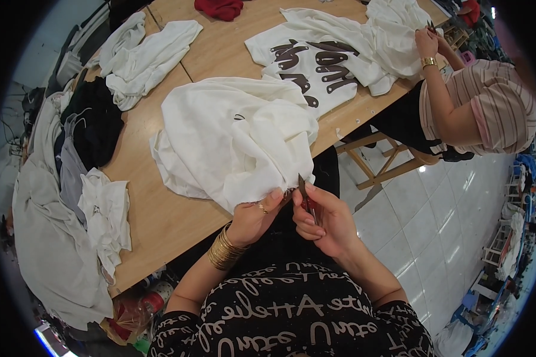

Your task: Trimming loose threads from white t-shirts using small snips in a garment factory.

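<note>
A white garment [220,137] lies bunched on the wooden table before me, its near end drawn over the front edge. My left hand [257,214], with gold bangles at the wrist, pinches the cloth at that near end. My right hand [326,219] is closed around small thread snips [304,189] with dark pointed blades and a red part in the palm. The blades point up beside the cloth's edge, close to my left fingertips. Whether they touch the fabric I cannot tell.
At the right, a co-worker in a striped top [488,107] handles white cloth. A printed white shirt [315,65] lies beyond my garment. More white garments [152,56] and dark clothes [92,125] lie left on the table [155,238]. A wooden stool [375,169] stands right.
</note>
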The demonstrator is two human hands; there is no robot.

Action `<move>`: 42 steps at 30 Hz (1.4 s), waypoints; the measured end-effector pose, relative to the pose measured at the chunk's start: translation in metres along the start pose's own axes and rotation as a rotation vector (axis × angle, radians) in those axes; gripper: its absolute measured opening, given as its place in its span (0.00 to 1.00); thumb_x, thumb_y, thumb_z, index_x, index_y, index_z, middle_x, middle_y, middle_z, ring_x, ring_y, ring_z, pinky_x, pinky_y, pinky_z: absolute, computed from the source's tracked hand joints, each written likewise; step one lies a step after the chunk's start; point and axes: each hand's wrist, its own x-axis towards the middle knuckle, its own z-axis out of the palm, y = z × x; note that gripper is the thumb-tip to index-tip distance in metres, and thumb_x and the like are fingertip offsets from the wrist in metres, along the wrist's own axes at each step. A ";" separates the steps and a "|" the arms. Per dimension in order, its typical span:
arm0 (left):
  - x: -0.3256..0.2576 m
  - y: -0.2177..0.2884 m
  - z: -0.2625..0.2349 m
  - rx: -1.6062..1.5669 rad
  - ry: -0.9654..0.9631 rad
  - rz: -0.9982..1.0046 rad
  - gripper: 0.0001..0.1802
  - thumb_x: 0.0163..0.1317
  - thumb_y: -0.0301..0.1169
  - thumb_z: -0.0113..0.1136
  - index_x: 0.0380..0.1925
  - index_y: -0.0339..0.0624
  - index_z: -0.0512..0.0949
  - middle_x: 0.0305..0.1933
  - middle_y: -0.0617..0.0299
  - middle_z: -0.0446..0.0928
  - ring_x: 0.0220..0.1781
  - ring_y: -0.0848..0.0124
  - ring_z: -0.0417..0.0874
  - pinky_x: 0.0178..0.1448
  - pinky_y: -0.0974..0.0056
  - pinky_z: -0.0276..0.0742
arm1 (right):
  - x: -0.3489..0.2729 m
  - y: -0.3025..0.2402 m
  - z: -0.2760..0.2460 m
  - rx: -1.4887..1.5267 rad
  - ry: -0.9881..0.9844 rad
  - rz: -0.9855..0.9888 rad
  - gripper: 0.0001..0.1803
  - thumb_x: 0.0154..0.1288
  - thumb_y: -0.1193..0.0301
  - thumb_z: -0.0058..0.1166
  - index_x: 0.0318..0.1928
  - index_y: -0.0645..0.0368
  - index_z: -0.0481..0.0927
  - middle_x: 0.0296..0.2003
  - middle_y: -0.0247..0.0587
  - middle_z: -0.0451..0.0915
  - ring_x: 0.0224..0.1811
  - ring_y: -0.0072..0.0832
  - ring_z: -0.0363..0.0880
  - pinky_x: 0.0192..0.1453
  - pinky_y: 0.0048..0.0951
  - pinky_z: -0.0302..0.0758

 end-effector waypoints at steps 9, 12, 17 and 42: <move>0.003 0.006 -0.005 -0.069 -0.129 -0.031 0.19 0.63 0.35 0.48 0.50 0.34 0.66 0.46 0.55 0.72 0.35 0.71 0.70 0.45 0.65 0.67 | -0.005 0.002 0.008 -0.259 -0.005 -0.005 0.18 0.68 0.58 0.35 0.35 0.62 0.68 0.17 0.29 0.62 0.11 0.12 0.50 0.14 0.14 0.47; 0.001 0.007 -0.001 -0.085 -0.108 -0.016 0.19 0.63 0.35 0.48 0.50 0.34 0.66 0.44 0.55 0.72 0.32 0.71 0.70 0.44 0.65 0.67 | -0.005 0.003 0.007 -0.262 -0.012 -0.001 0.18 0.68 0.58 0.34 0.35 0.62 0.69 0.17 0.29 0.62 0.11 0.12 0.50 0.14 0.14 0.47; 0.000 0.005 -0.004 -0.098 -0.102 -0.022 0.18 0.63 0.35 0.48 0.49 0.34 0.67 0.43 0.56 0.72 0.33 0.71 0.70 0.43 0.66 0.67 | -0.004 0.002 0.007 -0.264 -0.008 0.005 0.18 0.68 0.58 0.34 0.34 0.62 0.69 0.17 0.29 0.62 0.11 0.12 0.50 0.14 0.14 0.47; 0.003 0.008 -0.007 -0.035 -0.150 -0.011 0.11 0.62 0.30 0.47 0.41 0.35 0.70 0.34 0.59 0.73 0.40 0.68 0.72 0.50 0.64 0.65 | 0.000 0.004 0.010 -0.039 0.018 0.019 0.17 0.69 0.60 0.35 0.33 0.61 0.69 0.15 0.30 0.63 0.10 0.12 0.49 0.13 0.15 0.47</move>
